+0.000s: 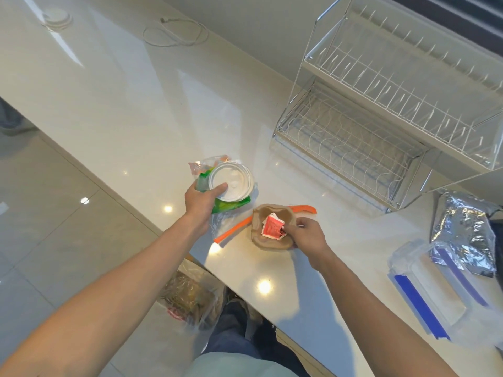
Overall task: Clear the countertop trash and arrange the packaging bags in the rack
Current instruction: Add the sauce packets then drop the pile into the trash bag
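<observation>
My left hand (201, 200) grips a round white plastic lid (231, 181) together with a green wrapper (231, 204) and crumpled clear plastic, just above the countertop's front edge. My right hand (306, 234) pinches a red-and-white sauce packet (273, 226) that lies in a brown cardboard cup carrier (268, 240). A clear zip bag with an orange seal strip (232, 232) lies under and between both hands. The two-tier white wire rack (381, 112) stands at the back right with nothing on its shelves.
A silver foil bag (462, 229) and clear zip bags with blue strips (424, 295) lie at the right. A clear trash bag (190, 297) hangs below the counter edge by my legs. A white cable (174, 34) and a round white disc (57, 19) lie far back.
</observation>
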